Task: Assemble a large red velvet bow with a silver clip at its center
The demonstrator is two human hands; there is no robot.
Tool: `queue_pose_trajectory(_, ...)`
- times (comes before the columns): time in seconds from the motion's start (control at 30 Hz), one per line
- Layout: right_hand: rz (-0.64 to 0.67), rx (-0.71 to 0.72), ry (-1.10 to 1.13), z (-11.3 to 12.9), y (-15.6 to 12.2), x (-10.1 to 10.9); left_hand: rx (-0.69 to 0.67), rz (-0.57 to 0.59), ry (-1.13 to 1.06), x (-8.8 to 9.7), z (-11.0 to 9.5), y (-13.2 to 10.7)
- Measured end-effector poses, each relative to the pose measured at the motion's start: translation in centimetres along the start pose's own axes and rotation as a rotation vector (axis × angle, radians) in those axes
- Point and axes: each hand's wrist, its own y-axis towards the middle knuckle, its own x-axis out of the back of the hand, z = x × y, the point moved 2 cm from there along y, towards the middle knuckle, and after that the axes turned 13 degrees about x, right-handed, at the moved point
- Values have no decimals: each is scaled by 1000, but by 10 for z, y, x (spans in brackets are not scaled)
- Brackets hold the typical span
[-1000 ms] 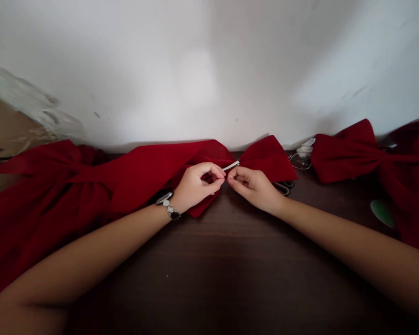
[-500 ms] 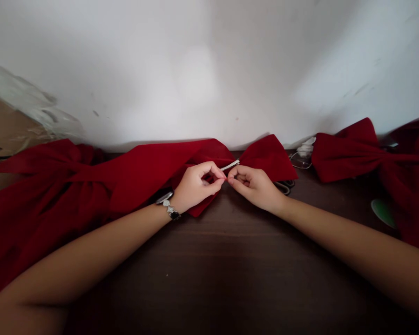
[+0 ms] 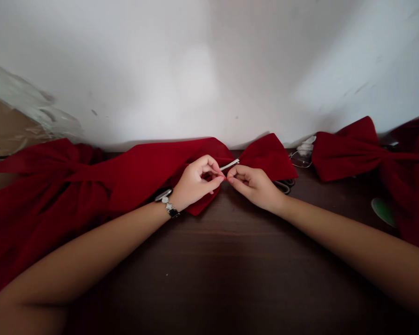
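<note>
A long metal hair clip (image 3: 229, 164) lies slantwise on a red fabric bow (image 3: 267, 158), its lower end at my fingertips. My left hand (image 3: 199, 181), with a silver wristwatch (image 3: 167, 204) on its wrist, is curled at the bow's middle and pinches the clip's end. My right hand (image 3: 251, 187) comes in from the other side, its fingertips almost meeting the left ones. Whatever those right fingers hold is too small to tell. The bow's long left part (image 3: 167, 174) runs under my left hand.
A second large red bow (image 3: 49, 195) fills the left side, and a third (image 3: 356, 153) lies at the right. Black-handled scissors (image 3: 284, 186), eyeglasses (image 3: 300, 159) and a green disc (image 3: 383, 211) are on the dark wooden table (image 3: 230, 265), against a white wall (image 3: 195, 70).
My hands and the clip have shifted slightly upward in the view, along with the whole scene. The grip at my fingertips looks unchanged.
</note>
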Motion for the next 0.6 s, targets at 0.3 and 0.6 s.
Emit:
queue_pose_trajectory(0.3, 12, 9, 69, 0, 1, 0, 37, 1, 10, 0, -1, 0)
queue_pose_trajectory(0.6, 23, 14, 147, -2, 2, -1, -45, -13, 73, -1, 3, 0)
